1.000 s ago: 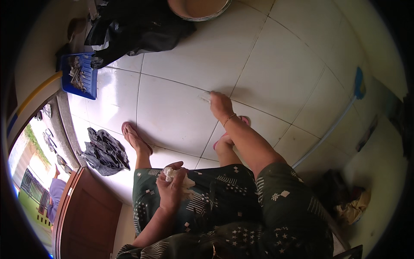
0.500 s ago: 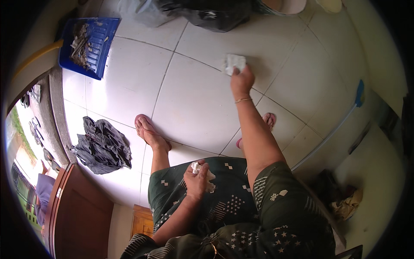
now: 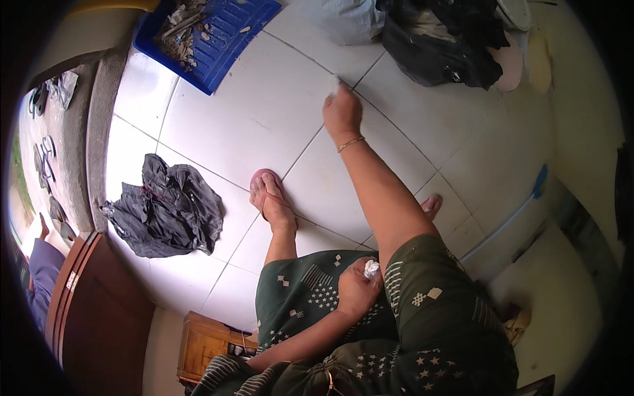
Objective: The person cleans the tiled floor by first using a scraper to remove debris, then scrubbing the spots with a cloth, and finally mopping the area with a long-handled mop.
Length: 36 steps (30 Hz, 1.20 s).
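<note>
My right hand (image 3: pixel 343 113) reaches out over the white floor tiles, its fingers closed on a white crumpled piece (image 3: pixel 335 84). Only a small part of that piece shows past the fingertips, so I cannot tell if it is paper or plastic. Close to my lap, my left hand (image 3: pixel 360 289) is curled around a crumpled white wad (image 3: pixel 371 268), which looks like paper or tissue. It lies against my dark green patterned clothing, beside my right upper arm.
Debris lies in a blue dustpan (image 3: pixel 228 46) at the far left. A crumpled black plastic bag (image 3: pixel 173 208) is on the floor left of my feet. Another black bag (image 3: pixel 439 56) stands far right beside a whitish bag (image 3: pixel 347 20). A blue-ended pole (image 3: pixel 540 179) leans at right.
The view has turned, and dustpan and bags appear shifted to the right. My right hand has moved left over the floor, hiding more of its white piece. My left hand is nearer my right arm.
</note>
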Each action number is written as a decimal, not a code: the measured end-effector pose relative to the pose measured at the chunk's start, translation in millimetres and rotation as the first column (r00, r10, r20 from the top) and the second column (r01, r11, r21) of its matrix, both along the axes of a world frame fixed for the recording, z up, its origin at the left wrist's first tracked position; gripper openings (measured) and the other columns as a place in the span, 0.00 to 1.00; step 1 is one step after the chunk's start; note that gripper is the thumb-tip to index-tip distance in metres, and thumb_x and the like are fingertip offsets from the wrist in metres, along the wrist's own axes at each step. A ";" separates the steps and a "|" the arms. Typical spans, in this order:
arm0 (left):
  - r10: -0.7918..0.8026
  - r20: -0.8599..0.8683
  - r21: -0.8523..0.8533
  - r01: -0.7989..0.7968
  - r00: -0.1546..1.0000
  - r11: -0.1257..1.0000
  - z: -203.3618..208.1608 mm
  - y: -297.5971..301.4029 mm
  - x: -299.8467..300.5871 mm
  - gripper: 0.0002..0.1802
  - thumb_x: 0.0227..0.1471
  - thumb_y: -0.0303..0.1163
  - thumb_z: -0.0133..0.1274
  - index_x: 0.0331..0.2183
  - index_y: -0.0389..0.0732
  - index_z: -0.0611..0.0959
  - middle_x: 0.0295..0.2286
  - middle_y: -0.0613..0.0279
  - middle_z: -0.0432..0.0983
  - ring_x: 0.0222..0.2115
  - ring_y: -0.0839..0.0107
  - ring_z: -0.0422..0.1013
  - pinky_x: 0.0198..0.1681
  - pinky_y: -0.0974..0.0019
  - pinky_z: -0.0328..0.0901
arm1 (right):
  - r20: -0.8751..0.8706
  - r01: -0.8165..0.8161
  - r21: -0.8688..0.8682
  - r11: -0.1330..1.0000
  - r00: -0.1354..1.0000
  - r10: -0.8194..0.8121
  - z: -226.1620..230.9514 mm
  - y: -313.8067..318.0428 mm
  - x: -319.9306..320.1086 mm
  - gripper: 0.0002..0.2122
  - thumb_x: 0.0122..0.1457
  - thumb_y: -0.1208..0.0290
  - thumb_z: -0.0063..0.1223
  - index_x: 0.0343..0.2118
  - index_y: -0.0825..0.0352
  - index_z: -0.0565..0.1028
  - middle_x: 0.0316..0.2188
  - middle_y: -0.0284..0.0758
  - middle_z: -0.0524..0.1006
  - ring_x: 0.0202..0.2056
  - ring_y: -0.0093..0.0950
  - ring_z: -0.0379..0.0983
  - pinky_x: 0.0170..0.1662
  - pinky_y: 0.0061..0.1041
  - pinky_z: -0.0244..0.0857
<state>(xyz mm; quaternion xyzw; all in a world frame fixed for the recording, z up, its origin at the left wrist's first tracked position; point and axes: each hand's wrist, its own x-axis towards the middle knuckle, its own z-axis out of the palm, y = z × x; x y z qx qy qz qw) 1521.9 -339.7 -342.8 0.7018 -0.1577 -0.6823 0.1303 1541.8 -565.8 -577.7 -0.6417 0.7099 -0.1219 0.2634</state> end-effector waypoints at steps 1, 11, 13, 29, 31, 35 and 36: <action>-0.020 -0.006 -0.019 0.020 1.000 1.000 3.1 -6.2 5.4 0.13 0.41 0.32 0.53 0.32 0.36 0.77 0.26 0.49 0.74 0.29 0.55 0.72 0.34 0.62 0.65 | 0.041 -0.123 0.197 0.973 0.992 0.117 4.6 2.2 18.4 0.06 0.47 0.75 0.47 0.28 0.69 0.70 0.26 0.48 0.73 0.32 0.46 0.70 0.37 0.40 0.64; -0.085 -0.123 -0.100 0.073 0.989 0.992 15.6 -32.5 43.1 0.13 0.39 0.35 0.54 0.28 0.37 0.75 0.27 0.47 0.73 0.33 0.49 0.68 0.35 0.55 0.63 | 0.186 -0.101 0.213 0.972 0.981 0.061 -14.0 6.1 59.3 0.08 0.45 0.74 0.50 0.29 0.70 0.72 0.28 0.50 0.74 0.34 0.47 0.70 0.39 0.38 0.64; -0.093 -0.093 -0.096 0.084 0.991 0.992 15.4 -39.4 49.8 0.13 0.39 0.35 0.54 0.29 0.38 0.75 0.28 0.48 0.73 0.33 0.50 0.69 0.35 0.55 0.64 | 0.127 -0.280 0.198 0.939 0.958 0.259 -0.3 9.2 79.9 0.07 0.46 0.75 0.48 0.30 0.67 0.72 0.28 0.47 0.72 0.33 0.45 0.70 0.37 0.38 0.65; -0.320 -0.196 -0.029 0.320 0.927 0.947 20.3 -61.1 82.7 0.18 0.42 0.36 0.50 0.37 0.38 0.75 0.32 0.48 0.73 0.35 0.54 0.70 0.39 0.57 0.65 | -0.153 -0.674 -0.298 0.676 0.733 0.663 26.4 -73.4 142.3 0.09 0.47 0.78 0.46 0.32 0.59 0.73 0.28 0.36 0.66 0.28 0.36 0.70 0.29 0.33 0.67; -0.332 -0.198 -0.035 0.332 0.922 0.943 18.6 -60.3 80.3 0.18 0.42 0.36 0.51 0.37 0.38 0.75 0.32 0.48 0.73 0.36 0.54 0.70 0.40 0.57 0.64 | -0.096 -0.871 -0.103 0.480 0.489 0.867 25.6 -33.2 120.7 0.09 0.45 0.78 0.45 0.31 0.60 0.73 0.28 0.37 0.66 0.28 0.36 0.70 0.30 0.32 0.67; -0.358 -0.195 -0.080 0.349 0.913 0.934 20.1 -63.6 76.4 0.18 0.41 0.36 0.51 0.37 0.39 0.75 0.32 0.48 0.73 0.35 0.54 0.70 0.39 0.57 0.65 | -0.011 -0.947 0.063 0.315 0.315 0.949 13.1 13.3 83.8 0.07 0.44 0.78 0.45 0.27 0.63 0.72 0.28 0.39 0.66 0.27 0.36 0.70 0.31 0.33 0.67; -0.374 -0.198 -0.076 0.366 0.906 0.928 22.2 -62.6 75.8 0.18 0.42 0.36 0.51 0.37 0.39 0.75 0.32 0.48 0.73 0.35 0.54 0.70 0.39 0.56 0.65 | -0.035 -0.829 0.021 0.558 0.558 0.829 19.0 2.6 89.7 0.06 0.46 0.78 0.44 0.28 0.63 0.72 0.27 0.39 0.67 0.27 0.37 0.71 0.31 0.34 0.67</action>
